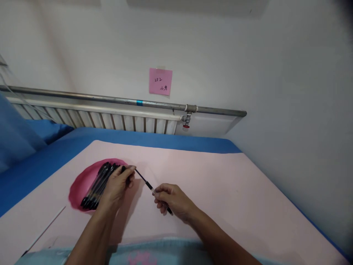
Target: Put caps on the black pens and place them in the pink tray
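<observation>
My right hand [171, 200] is closed around the barrel of a pen [149, 185] with a black grip section. A thin dark pen refill [140, 174] runs from the upper left end of this pen to my left hand [119, 184]. The fingers of my left hand pinch the refill's far end. Something black shows at those fingertips, partly hidden, and I cannot tell what it is. Behind my left hand a pink bowl [74, 191] with a wavy rim holds several black pens [96, 187] lying side by side. My left hand and forearm cover part of the bowl.
A thin white stick with a dark tip [45, 228] lies on the pale pink tabletop [220, 191] at the left. Blue edging [165, 141] borders the far side. Beyond stand a white radiator [127, 121], a metal pipe and a red valve [186, 126].
</observation>
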`<state>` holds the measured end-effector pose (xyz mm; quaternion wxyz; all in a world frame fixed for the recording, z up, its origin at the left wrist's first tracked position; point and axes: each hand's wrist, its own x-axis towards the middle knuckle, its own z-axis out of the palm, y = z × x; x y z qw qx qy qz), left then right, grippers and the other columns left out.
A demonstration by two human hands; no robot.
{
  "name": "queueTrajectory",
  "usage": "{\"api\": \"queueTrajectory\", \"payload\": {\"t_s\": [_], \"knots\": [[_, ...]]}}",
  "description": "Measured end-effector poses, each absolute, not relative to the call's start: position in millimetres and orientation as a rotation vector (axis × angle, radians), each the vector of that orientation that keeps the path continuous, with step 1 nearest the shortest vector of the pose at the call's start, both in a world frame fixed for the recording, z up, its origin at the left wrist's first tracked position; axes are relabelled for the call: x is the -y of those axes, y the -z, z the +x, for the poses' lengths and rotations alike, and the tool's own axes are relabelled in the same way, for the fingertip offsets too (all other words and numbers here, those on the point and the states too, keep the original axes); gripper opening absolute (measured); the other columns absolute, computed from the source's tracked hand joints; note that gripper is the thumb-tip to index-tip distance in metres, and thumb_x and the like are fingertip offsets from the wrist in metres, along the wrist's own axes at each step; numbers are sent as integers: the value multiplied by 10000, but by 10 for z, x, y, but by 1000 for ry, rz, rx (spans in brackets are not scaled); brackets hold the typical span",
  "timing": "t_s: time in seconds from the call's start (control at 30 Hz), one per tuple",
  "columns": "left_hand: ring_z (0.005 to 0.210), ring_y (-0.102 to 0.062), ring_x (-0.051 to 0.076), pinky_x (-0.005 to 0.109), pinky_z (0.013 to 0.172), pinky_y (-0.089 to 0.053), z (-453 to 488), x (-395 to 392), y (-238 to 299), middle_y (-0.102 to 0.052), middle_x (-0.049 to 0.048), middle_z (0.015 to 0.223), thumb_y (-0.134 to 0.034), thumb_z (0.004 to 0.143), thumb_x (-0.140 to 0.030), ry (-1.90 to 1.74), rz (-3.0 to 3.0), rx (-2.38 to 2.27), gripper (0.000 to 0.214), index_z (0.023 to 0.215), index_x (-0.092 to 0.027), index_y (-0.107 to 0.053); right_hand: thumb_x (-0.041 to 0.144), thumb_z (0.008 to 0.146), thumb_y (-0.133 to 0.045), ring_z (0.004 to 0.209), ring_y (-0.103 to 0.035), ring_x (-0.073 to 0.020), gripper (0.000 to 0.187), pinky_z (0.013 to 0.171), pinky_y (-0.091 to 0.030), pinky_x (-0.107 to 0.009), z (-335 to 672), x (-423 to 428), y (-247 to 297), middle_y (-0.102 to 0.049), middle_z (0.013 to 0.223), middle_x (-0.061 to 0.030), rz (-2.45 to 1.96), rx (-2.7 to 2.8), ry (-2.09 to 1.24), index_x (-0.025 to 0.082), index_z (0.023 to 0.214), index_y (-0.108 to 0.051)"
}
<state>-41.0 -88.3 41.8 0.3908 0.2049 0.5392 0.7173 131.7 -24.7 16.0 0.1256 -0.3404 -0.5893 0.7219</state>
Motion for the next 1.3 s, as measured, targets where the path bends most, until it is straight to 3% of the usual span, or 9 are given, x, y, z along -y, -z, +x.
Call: {"api": "queueTrajectory", "payload": {"t_s": [0.13, 0.27, 0.43, 0.53, 0.83, 1.0, 1.1, 1.3], "knots": [[472, -438, 57, 170, 387, -283, -578, 945, -478, -504, -47, 558, -677, 588, -219, -2014, 475, -1370, 167, 643, -153, -533, 222, 654, -551, 507, -515, -98, 160, 456, -395, -215, 1324, 219, -105, -559, 609, -1, -973, 1759, -2066, 141, 787, -587], [464, -425, 63, 175, 390, -273, -678, 1019, -509, -491, -49, 544, -666, 586, -242, -2041, 463, -1465, 169, 645, -165, -527, 226, 664, -569, 493, -451, -78, 132, 464, -332, -199, 1348, 155, -92, -508, 552, 22, -1038, 1861, -1886, 138, 751, -618], [406, -352, 61, 188, 383, -237, -557, 1071, -535, -471, -51, 473, -635, 613, -318, -1521, 770, -1879, 167, 633, -167, -565, 255, 684, -568, 472, -415, -84, 141, 469, -292, -213, 1372, 111, -139, -494, 510, 31, -1173, 1957, -1660, 156, 745, -649], [397, -342, 64, 190, 375, -221, -426, 1049, -533, -453, -49, 454, -615, 612, -291, -1259, 853, -1870, 137, 589, -166, -562, 214, 667, -575, 500, -451, -94, 89, 490, -318, -213, 1323, 152, -115, -513, 513, 27, -1190, 2017, -1597, 156, 698, -635], [319, -293, 51, 183, 326, -153, -390, 1034, -535, -415, -61, 401, -617, 588, -268, -1156, 667, -1629, 169, 545, -181, -480, 257, 703, -562, 416, -489, -82, 163, 362, -301, -167, 1014, 325, 1, -555, 562, 32, -1181, 1968, -1752, 188, 851, -551], [334, -313, 57, 186, 335, -169, -315, 982, -459, -415, -60, 391, -614, 596, -277, -1165, 726, -1702, 173, 536, -171, -490, 266, 766, -482, 466, -511, -63, 147, 409, -351, -154, 1053, 424, -181, -554, 579, 13, -1038, 1995, -1749, 165, 695, -561], [343, -302, 63, 197, 346, -172, -256, 954, -417, -399, -62, 395, -595, 613, -285, -1157, 768, -1705, 178, 527, -178, -483, 182, 715, -506, 424, -473, -60, 55, 389, -338, -152, 1073, 481, -275, -515, 506, 42, -1037, 2012, -1848, 176, 715, -560], [387, -330, 83, 215, 401, -202, -322, 970, -397, -408, -57, 432, -580, 634, -315, -1124, 926, -1883, 202, 516, -185, -480, 146, 689, -483, 365, -423, -58, 114, 345, -285, -160, 1053, 458, -185, -502, 493, 49, -1205, 1943, -1875, 181, 777, -546]]}}
